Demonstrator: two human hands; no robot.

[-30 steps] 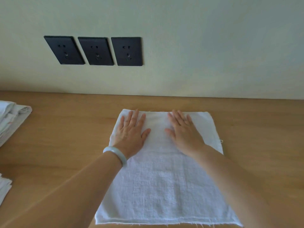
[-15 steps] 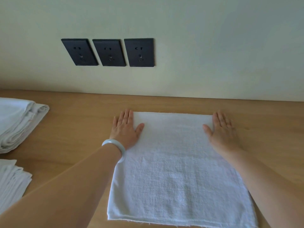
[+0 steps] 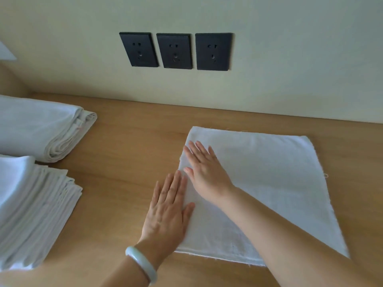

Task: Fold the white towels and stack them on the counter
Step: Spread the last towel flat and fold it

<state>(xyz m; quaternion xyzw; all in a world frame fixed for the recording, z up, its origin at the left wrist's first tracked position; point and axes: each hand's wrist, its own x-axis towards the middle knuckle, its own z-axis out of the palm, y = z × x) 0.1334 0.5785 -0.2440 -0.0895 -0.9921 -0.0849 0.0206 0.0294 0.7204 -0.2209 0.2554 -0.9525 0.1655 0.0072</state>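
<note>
The white towel [image 3: 269, 172] lies flat on the desk [image 3: 128, 158], right of centre, in what looks like a single fold. Its far edge runs close to the wall.

**Hands.** Both hands sit at the towel's 9 o'clock edge.
- The right hand [image 3: 205, 175] lies palm down on the cloth near the 10 o'clock corner, and its forearm crosses the towel from 5 o'clock.
- The left hand [image 3: 167, 212] lies palm down just nearer you. Its thumb side is on the towel edge and its outer fingers are on bare desk.
- The grip of each hand is released, with fingers straight and holding nothing.

**Step in hand (judged): flatten and square the 9 o'clock edge before the next fold.**
- Press with flat palms and stroke outward along the edge so the layers align.
- Do not drag the cloth sideways. The weave looks thin and is likely to bunch.
- Check the loose threads at the 3 o'clock and 6 o'clock hems, and tuck them inward when you fold.

**Edges and room.**
- Bare desk lies open between the towel and the goods at 9 o'clock.
- At 9 o'clock are a folded towel pile [image 3: 41, 129], farther back, and a flat towel stack [image 3: 31, 204], nearer.
- Either one looks able to take the finished towel.
- Three wall sockets [image 3: 176, 51] sit at 11 o'clock, well above the work.
- A pale bracelet [image 3: 143, 264] on the left wrist could snag the hem.
</note>
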